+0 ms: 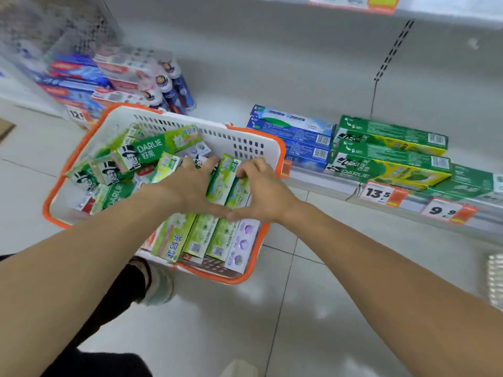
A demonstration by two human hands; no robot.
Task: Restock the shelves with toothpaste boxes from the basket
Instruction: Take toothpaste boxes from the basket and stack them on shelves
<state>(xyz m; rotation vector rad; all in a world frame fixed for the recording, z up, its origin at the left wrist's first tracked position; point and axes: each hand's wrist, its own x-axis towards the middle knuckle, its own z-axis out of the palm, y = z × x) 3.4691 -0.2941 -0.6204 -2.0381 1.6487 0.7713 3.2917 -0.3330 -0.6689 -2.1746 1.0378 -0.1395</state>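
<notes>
A white basket with an orange rim (160, 123) stands on the floor before a low shelf (321, 183). It holds several green toothpaste boxes (152, 148), some loose at the left. Both hands are inside it. My left hand (190, 186) and my right hand (261, 191) grip a row of light-green boxes (221, 180) from either side, thumbs touching beneath. The lower ends of these boxes (201, 238) stick out toward me, next to a white box with purple dots (242, 246).
On the shelf at the right lie stacked blue boxes (296, 137) and green Darlie boxes (386, 148), above price tags 13.5 (381, 193) and 9.9 (446, 212). Red-and-blue boxes and tubes (109, 80) stand at the left. My shoe (160, 284) is just under the basket.
</notes>
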